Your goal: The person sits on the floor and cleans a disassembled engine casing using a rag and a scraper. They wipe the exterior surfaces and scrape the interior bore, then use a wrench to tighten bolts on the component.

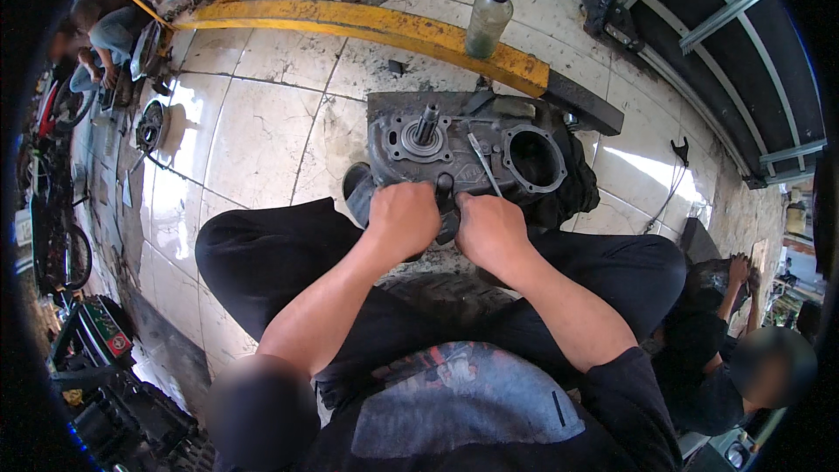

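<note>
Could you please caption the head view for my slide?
Seated on a tiled floor, both hands, left and right, press on a grey engine case.

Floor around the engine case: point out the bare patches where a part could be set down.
Bare tiles lie left of the engine case, below the yellow beam. A smaller sunlit patch sits right of it. Crowded: the near edge, where left hand and right hand grip.

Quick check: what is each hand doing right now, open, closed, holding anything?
Left hand: closed in a fist on the near edge of the grey engine case.
Right hand: closed on the same edge; what its grip encloses is hidden.
</note>
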`<state>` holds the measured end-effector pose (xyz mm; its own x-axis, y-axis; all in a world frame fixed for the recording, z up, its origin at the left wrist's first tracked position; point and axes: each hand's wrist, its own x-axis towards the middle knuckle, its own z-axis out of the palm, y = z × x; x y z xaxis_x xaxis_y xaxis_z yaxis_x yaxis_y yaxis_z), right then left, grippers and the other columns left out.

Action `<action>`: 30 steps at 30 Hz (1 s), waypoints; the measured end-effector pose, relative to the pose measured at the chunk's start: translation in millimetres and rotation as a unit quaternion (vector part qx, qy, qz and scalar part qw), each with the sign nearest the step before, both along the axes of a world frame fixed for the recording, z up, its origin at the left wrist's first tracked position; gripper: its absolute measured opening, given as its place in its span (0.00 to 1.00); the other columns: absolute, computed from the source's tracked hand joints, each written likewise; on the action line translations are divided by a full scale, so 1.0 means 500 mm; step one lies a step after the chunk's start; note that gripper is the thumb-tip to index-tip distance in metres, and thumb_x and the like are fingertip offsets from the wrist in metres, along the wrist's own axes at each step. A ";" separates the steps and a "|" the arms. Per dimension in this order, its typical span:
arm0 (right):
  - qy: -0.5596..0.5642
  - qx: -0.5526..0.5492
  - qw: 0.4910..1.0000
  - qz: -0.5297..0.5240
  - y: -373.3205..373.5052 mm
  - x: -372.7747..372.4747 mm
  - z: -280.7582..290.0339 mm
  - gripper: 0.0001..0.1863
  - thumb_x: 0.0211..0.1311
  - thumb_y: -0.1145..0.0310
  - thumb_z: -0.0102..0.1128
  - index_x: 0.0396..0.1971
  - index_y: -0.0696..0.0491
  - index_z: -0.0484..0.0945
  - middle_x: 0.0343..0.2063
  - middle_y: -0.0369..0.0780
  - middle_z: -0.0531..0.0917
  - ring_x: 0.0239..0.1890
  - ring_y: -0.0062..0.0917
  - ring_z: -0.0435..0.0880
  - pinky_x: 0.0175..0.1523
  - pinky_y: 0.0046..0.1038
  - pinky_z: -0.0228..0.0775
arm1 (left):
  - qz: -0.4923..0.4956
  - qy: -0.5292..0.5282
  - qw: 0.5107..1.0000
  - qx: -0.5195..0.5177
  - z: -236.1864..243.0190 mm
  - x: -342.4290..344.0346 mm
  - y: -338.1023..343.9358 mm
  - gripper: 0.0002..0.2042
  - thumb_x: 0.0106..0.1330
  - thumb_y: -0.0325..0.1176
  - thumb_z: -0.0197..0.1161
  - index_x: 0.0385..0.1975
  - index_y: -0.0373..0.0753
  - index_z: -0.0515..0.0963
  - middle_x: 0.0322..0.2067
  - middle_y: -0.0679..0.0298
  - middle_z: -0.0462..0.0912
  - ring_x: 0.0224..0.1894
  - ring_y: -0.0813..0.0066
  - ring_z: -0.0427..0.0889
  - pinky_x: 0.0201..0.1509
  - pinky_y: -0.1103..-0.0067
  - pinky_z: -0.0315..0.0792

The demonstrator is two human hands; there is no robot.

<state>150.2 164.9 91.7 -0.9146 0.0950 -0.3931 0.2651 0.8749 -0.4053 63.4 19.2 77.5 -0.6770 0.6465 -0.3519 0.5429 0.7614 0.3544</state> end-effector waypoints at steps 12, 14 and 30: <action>-0.029 0.008 1.000 -0.004 0.013 -0.018 -0.003 0.11 0.52 0.69 0.59 0.33 0.57 0.84 0.28 0.51 0.86 0.36 0.48 0.88 0.41 0.47 0.80 | 0.023 -0.043 0.999 0.010 0.012 0.001 0.000 0.10 0.59 0.32 0.57 0.27 0.33 0.84 0.27 0.42 0.85 0.34 0.41 0.87 0.41 0.56 0.81; 0.029 0.001 0.999 -0.027 0.030 -0.033 -0.047 0.10 0.51 0.70 0.60 0.33 0.57 0.84 0.29 0.51 0.86 0.36 0.49 0.88 0.42 0.47 0.80 | -0.003 -0.059 0.998 0.006 0.036 0.026 0.010 0.11 0.62 0.33 0.57 0.28 0.33 0.83 0.28 0.41 0.85 0.34 0.38 0.86 0.43 0.52 0.79; 0.010 -0.028 0.999 -0.040 -0.001 -0.013 -0.005 0.11 0.53 0.70 0.61 0.34 0.59 0.83 0.30 0.53 0.86 0.37 0.51 0.87 0.43 0.49 0.79 | -0.031 -0.115 0.993 -0.015 0.024 -0.065 -0.025 0.12 0.64 0.35 0.57 0.36 0.34 0.83 0.36 0.41 0.85 0.44 0.40 0.85 0.50 0.52 0.76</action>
<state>143.7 164.4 89.0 -0.9131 0.1460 -0.3808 0.3237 0.8274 -0.4589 31.0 6.8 89.6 -0.5358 0.6706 -0.5130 0.4953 0.7417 0.4522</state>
